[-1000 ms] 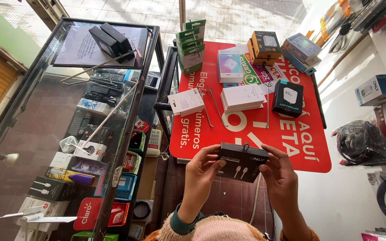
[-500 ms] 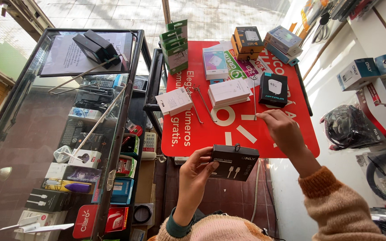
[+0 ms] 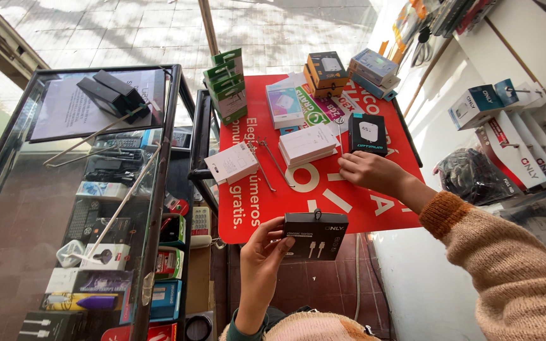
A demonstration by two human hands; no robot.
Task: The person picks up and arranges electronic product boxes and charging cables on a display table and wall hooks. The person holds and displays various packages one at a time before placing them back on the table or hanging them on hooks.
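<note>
The left hand [image 3: 261, 252] has its grip clamped on a flat black cable box [image 3: 315, 235], thumb on the near face and fingers curled round its left edge, holding it in the air just off the 6 o'clock edge of the red bench [image 3: 374, 208]. The right hand [image 3: 366, 172], in a tan knitted sleeve [image 3: 507, 259], lies on the bench with its fingers loosely spread and nothing clamped in them; the fingertips touch the red surface just below a black charger box [image 3: 368, 134], which stands at 2 o'clock from the cable box. To the left of that hand sits a stack of white boxes [image 3: 308, 145], and further toward 9 o'clock a single white box [image 3: 232, 163], with thin metal hooks [image 3: 266, 165] lying between them. At 12 o'clock on the bench are a white and purple box [image 3: 284, 105], an orange and black box [image 3: 327, 71] and green carded packs [image 3: 227, 85]. At 9 o'clock stands a glass display case [image 3: 64, 189]; its shelves hold small boxed accessories, remote controls and chargers, and two black boxes [image 3: 112, 93] rest on its top.
</note>
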